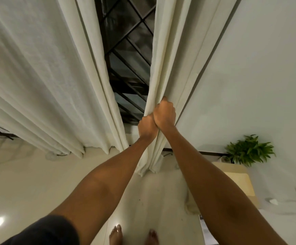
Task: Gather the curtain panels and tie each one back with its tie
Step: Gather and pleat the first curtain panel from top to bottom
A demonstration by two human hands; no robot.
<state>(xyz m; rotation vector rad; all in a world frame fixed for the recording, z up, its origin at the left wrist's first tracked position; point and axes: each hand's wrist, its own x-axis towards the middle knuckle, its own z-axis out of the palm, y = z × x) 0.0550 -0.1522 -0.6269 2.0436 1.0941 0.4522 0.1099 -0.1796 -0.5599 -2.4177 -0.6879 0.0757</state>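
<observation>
My right hand (165, 114) is closed in a fist round the gathered folds of the right curtain panel (172, 55), with my fingers curled into the cloth and the back of the hand toward me. My left hand (147, 127) sits just below it and a little to the left, touching it. It is clenched on the same panel, gripping the inner edge of the bunch.

Above my fists the panel rises in tight pleats, close beside the white wall (258, 76). Below them it drops between my forearms to the floor (28, 183), where the hem lies crumpled.

The left curtain panel (46, 76) hangs loose in broad folds, well apart from both hands, with its hem at the floor. Between the two panels shows a dark window (127, 50) crossed by a black grille.

At the foot of the wall on my right stands a leafy green plant (250, 151). A pale beige stand (235, 181) is just beside it, nearer to me. My bare feet (116, 234) are on the glossy pale floor directly below my arms, and a dark sleeve (46, 230) covers my left upper arm.
</observation>
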